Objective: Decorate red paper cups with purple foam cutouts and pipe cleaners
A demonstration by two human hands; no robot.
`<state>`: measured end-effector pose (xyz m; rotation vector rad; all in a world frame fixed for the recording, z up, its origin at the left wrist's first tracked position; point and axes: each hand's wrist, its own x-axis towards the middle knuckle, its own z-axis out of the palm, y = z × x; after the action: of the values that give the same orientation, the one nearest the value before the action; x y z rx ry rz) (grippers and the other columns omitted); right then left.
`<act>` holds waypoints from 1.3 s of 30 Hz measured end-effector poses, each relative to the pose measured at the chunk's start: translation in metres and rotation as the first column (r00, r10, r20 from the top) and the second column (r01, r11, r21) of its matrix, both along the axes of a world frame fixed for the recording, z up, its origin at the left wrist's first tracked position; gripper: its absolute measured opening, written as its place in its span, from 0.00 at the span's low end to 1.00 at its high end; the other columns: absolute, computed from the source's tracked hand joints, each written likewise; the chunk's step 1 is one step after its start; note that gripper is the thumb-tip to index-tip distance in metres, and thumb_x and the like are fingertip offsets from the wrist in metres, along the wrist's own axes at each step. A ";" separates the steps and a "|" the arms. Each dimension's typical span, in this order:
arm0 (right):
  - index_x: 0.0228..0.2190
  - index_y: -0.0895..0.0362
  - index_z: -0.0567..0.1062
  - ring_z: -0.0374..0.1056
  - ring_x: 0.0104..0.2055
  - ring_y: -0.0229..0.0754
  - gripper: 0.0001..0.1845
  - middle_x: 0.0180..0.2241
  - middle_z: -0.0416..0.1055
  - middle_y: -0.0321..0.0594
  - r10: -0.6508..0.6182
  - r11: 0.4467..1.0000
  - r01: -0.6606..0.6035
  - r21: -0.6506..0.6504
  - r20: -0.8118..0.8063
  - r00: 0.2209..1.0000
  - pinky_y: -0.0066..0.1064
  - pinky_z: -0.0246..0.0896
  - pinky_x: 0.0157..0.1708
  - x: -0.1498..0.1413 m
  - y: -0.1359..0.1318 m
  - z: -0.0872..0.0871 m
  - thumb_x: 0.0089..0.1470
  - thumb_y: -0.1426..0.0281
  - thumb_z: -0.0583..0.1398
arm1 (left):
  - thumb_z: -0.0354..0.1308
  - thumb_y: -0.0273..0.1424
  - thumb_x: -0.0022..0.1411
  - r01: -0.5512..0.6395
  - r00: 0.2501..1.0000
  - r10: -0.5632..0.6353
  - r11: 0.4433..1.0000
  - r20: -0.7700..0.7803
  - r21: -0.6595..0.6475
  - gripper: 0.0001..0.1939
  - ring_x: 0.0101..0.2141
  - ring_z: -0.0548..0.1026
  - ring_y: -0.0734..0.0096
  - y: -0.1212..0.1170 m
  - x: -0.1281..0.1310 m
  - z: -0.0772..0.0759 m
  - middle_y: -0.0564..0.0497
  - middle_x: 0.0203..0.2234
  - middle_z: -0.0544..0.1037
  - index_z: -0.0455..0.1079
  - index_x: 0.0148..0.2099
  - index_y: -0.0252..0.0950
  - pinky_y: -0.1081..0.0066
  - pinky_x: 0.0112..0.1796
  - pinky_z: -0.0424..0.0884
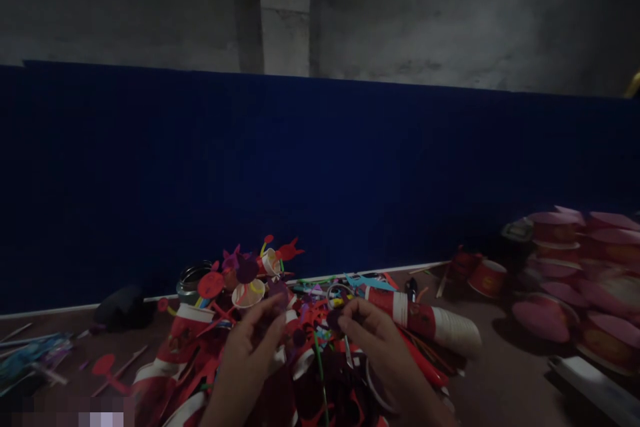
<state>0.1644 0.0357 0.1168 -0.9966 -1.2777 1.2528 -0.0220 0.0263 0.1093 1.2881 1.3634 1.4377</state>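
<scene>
My left hand (pixel 249 355) is over a heap of red paper cups and paper cut-outs, its thumb and bent fingers slightly apart. A dark purple paper piece (pixel 279 292) shows just beyond those fingertips; whether they touch it is unclear. My right hand (pixel 379 339) has thumb and forefinger pinched at the edge of a small dark purple disc (pixel 332 320). Between and below the hands lie red cut-outs (pixel 320 312) and a green strip (pixel 319 363). Left of my left hand are red-and-white cups (pixel 181 332) and a red paper disc on a strip (pixel 211 285).
Nested paper cups (pixel 443 328) lie right of my right hand. Pink-and-red cups (pixel 555 230) are piled at far right, near a white box-like object (pixel 595 380). A blue panel (pixel 320 173) rises behind the table. Teal and purple scraps (pixel 43 357) lie at left.
</scene>
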 end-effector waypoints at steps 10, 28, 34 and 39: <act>0.29 0.57 0.70 0.63 0.29 0.37 0.07 0.26 0.67 0.34 -0.102 0.991 0.087 0.104 0.146 0.984 0.28 0.58 0.29 0.006 0.007 -0.005 0.48 0.67 0.58 | 0.41 0.12 0.42 -0.005 0.523 -0.017 1.000 -0.852 -0.023 0.31 0.41 0.73 0.61 -0.013 -0.021 -0.041 0.47 0.37 0.77 0.68 0.45 0.40 0.62 0.42 0.63; 0.24 0.56 0.77 0.63 0.23 0.36 0.10 0.20 0.69 0.32 0.033 0.997 -0.057 0.046 0.421 0.906 0.23 0.55 0.20 0.000 -0.001 -0.010 0.44 0.76 0.56 | 0.53 0.25 0.51 0.225 0.614 0.212 0.877 -0.760 0.426 0.16 0.33 0.76 0.63 -0.009 0.010 -0.057 0.53 0.33 0.79 0.66 0.44 0.44 0.65 0.39 0.67; 0.26 0.58 0.75 0.64 0.25 0.36 0.06 0.23 0.71 0.34 -0.006 0.999 -0.007 0.043 0.290 0.957 0.26 0.57 0.25 0.006 0.005 -0.008 0.45 0.74 0.57 | 0.56 0.30 0.53 -0.057 0.776 0.439 0.764 -0.453 0.643 0.15 0.45 0.69 0.57 -0.013 0.013 -0.049 0.46 0.43 0.72 0.64 0.45 0.42 0.58 0.46 0.64; 0.28 0.58 0.73 0.66 0.28 0.37 0.05 0.26 0.72 0.36 0.051 0.998 -0.057 0.042 0.129 0.990 0.28 0.60 0.30 0.015 0.011 -0.004 0.47 0.70 0.58 | 0.56 0.41 0.54 -0.436 0.898 0.406 0.876 0.170 0.206 0.22 0.47 0.69 0.58 -0.004 0.008 -0.045 0.46 0.47 0.68 0.59 0.50 0.41 0.63 0.44 0.69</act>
<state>0.1797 0.0467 0.1124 -1.0298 -1.4345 1.2111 -0.0144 0.0220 0.0641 1.0600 1.4829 1.9997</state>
